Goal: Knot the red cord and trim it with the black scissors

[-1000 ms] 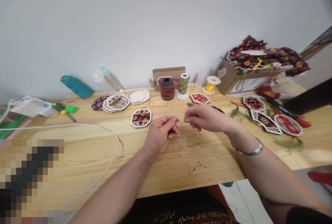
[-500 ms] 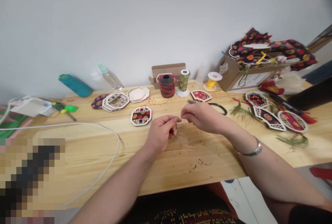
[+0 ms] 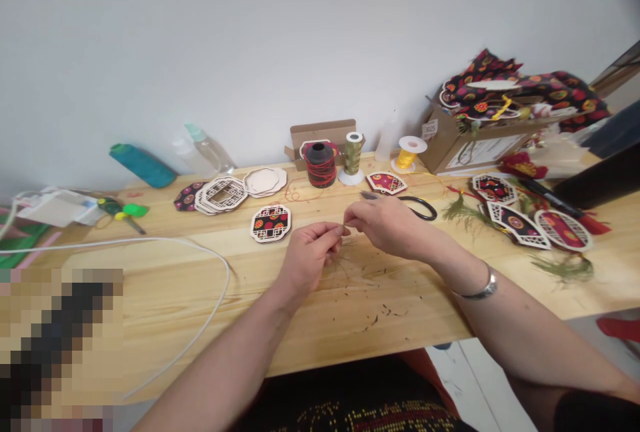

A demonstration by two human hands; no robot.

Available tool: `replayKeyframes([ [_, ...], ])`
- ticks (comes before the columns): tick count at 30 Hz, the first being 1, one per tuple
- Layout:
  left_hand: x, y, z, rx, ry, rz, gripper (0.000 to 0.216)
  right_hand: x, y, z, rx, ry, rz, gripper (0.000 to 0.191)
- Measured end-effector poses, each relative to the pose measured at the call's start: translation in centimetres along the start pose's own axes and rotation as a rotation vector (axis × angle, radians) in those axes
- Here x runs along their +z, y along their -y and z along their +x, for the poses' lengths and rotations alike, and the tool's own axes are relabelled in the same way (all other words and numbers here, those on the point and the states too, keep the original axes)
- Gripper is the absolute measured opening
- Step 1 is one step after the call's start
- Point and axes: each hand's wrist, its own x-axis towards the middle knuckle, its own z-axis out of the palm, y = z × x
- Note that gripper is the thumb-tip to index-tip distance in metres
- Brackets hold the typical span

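Above the middle of the table, my left hand [image 3: 307, 255] is closed in a pinch on thin olive-green thread [image 3: 345, 244], whose loose ends hang below the fingers. My right hand [image 3: 385, 224] pinches at the same spot, its fingertips touching those of the left; the thread between them is too fine to follow fully. Just behind the right hand lie black-handled scissors [image 3: 421, 208], partly covered by it. To the left of my left hand rests an octagonal wooden lattice piece [image 3: 271, 224] with patterned fabric. Dark clippings [image 3: 387, 315] are scattered below the hands.
At the back stand a red-and-black thread spool [image 3: 321, 169], a green thread cone [image 3: 353, 155] and a yellow spool [image 3: 410, 152]. A fabric-filled cardboard box [image 3: 465, 142] is at right, near finished ornaments [image 3: 563, 229]. A white cable [image 3: 227, 279] curves across the left.
My right hand has moved slightly left, and its fingertips now meet those of my left hand. The left hand keeps its pinch. The view has shifted a little.
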Motion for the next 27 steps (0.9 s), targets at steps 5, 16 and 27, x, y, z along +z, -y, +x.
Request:
replayKeyframes([
  [5, -0.1, 0.1, 0.0, 0.023, -0.007, 0.014, 0.018, 0.0, 0.1, 0.1, 0.032, -0.03, 0.111, 0.018],
  [16, -0.3, 0.3, 0.1, 0.091, 0.017, 0.001, 0.019, 1.1, -1.1, 0.8, 0.431, 0.0, 1.186, 0.024],
  [27, -0.4, 0.7, 0.1, 0.136, 0.031, 0.104, 0.017, 1.2, 0.1, 1.0, 0.393, -0.134, 1.221, 0.006],
])
